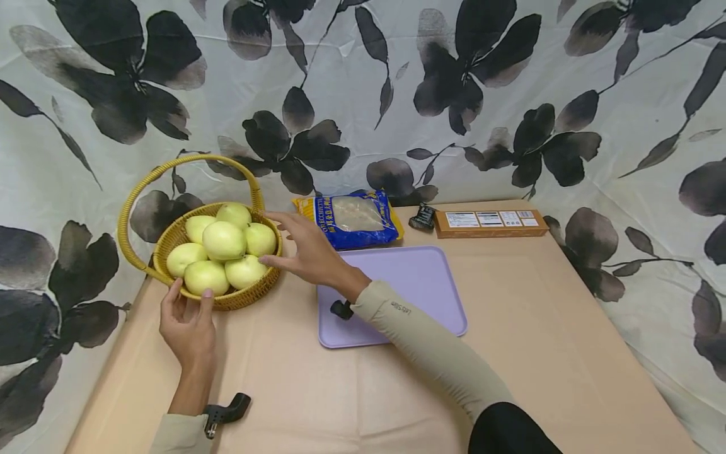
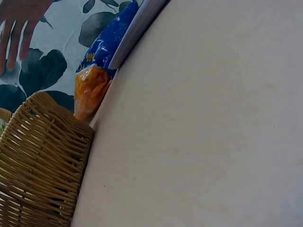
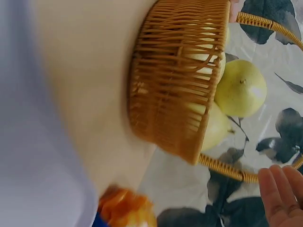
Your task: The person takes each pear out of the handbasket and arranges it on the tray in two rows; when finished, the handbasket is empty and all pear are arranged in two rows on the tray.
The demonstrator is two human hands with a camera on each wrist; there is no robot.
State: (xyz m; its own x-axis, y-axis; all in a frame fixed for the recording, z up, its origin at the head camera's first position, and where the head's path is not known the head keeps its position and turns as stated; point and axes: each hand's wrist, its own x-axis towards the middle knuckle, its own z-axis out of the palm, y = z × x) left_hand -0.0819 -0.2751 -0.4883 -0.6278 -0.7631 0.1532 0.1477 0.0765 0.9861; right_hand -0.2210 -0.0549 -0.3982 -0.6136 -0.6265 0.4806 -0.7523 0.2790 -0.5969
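A yellow wicker basket [image 1: 244,297] with a tall arched handle stands at the table's left side, heaped with several pale yellow-green fruits [image 1: 224,240] that look like pears. My left hand [image 1: 190,328] is at the basket's near left rim, with thumb and fingers touching or very close to it. Over the right rim reaches my right hand [image 1: 306,249], its fingers extended toward the fruits and holding nothing. In the right wrist view, straight right fingers [image 3: 280,194] show beside the handle [image 3: 222,168]. The left wrist view shows the basket's side [image 2: 42,165] but not my left hand.
A lilac tray [image 1: 397,284] lies right of the basket, under my right forearm. Behind it sits a blue and yellow food bag [image 1: 357,219]. Farther right are a small black packet [image 1: 422,217] and an orange-brown box [image 1: 490,224]. Floral cloth [image 1: 351,113] hangs behind the table.
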